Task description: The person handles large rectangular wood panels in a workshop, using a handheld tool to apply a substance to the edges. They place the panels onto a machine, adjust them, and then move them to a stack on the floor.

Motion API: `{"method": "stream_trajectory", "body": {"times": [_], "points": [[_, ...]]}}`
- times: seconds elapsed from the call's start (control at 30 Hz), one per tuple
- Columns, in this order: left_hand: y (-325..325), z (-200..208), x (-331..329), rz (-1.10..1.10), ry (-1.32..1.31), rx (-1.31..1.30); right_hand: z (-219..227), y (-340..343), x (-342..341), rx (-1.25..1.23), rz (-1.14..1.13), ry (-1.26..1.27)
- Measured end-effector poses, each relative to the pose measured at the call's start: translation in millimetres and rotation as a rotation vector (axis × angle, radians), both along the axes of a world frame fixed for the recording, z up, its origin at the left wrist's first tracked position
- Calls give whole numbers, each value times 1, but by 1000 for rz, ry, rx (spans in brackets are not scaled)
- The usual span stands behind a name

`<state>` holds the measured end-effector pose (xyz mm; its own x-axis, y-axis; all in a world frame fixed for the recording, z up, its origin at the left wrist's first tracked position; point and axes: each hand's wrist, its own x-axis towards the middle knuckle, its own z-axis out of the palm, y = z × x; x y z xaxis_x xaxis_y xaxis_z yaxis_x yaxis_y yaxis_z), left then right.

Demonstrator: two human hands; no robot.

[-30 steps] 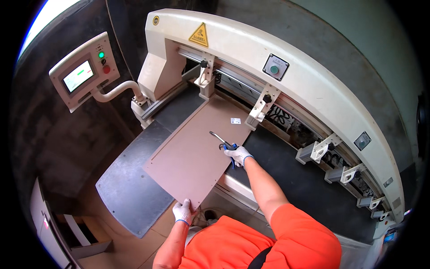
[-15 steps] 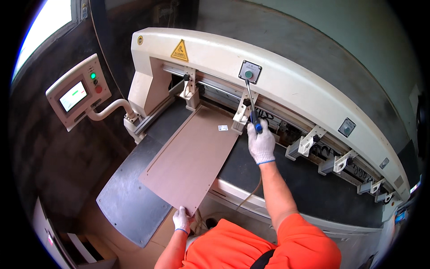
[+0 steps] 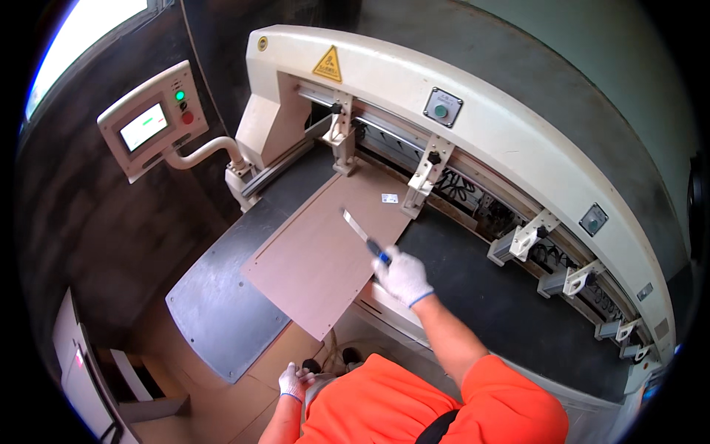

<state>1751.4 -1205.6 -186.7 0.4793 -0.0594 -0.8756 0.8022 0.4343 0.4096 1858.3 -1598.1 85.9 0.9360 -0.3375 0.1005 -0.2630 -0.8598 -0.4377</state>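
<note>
My right hand (image 3: 403, 275), in a white knit glove, grips a slim tool by its blue-and-black handle (image 3: 379, 251). The tool's long silver shaft (image 3: 356, 225) points away to the left, above a brown panel (image 3: 318, 259); its exact kind is unclear. The panel lies slanted on the machine bed, its far end between two white clamp brackets and its near corner overhanging the edge. A small white label (image 3: 390, 198) sits on it. Low by my body, my gloved left hand (image 3: 294, 379) is apart from the panel, fingers loosely bent, nothing visible in them.
The white machine's beam (image 3: 518, 140) spans the back, with a green button (image 3: 441, 111) on it. A control panel (image 3: 154, 118) with a lit screen stands left. Below are a grey side table (image 3: 222, 303) and an open box (image 3: 144, 392). More brackets (image 3: 536, 235) line the right.
My right hand has drawn the tool down and left, away from the green button. My left hand has let go of the panel's near corner and dropped lower.
</note>
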Motion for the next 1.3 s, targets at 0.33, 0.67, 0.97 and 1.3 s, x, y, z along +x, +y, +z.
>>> {"method": "stream_trajectory", "body": {"times": [0.33, 0.67, 0.97, 1.3], "points": [[18, 36, -38, 172, 149, -332, -110, 114, -107, 204, 431, 393], [174, 45, -5, 467, -289, 186, -126, 220, -130, 259, 399, 345], [615, 143, -32, 1381, -508, 529, -85, 366, -140, 476, 626, 440], [704, 134, -50, 1364, -590, 310, -6, 543, -106, 533, 581, 824]]}}
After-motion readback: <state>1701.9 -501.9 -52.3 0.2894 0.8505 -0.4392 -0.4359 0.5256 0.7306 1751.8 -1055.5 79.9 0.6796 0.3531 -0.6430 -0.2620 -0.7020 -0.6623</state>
